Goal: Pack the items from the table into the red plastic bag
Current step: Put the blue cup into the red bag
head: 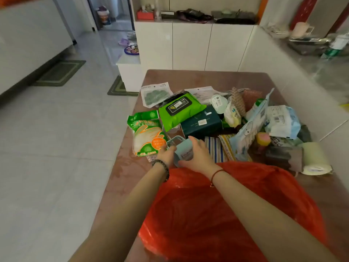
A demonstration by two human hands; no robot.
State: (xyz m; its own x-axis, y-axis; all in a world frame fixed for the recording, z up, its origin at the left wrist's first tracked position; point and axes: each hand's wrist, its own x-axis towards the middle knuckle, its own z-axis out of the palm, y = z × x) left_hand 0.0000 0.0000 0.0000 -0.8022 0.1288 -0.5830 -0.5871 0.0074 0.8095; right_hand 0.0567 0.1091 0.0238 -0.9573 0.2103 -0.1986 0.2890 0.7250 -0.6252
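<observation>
The red plastic bag lies spread at 6 o'clock on the counter, right under the forearms, probably so each item has only a short way to go. Just past its far edge both hands meet on a light-blue cup. The right hand has its fingers curled over the cup's side, clamped on it. The left hand touches the opposite side, perhaps to steady it, but its fingers are hidden and I cannot tell their state. A green glove packet waits at 10 o'clock. At 12 a green wipes pack rests on a dark tissue box.
</observation>
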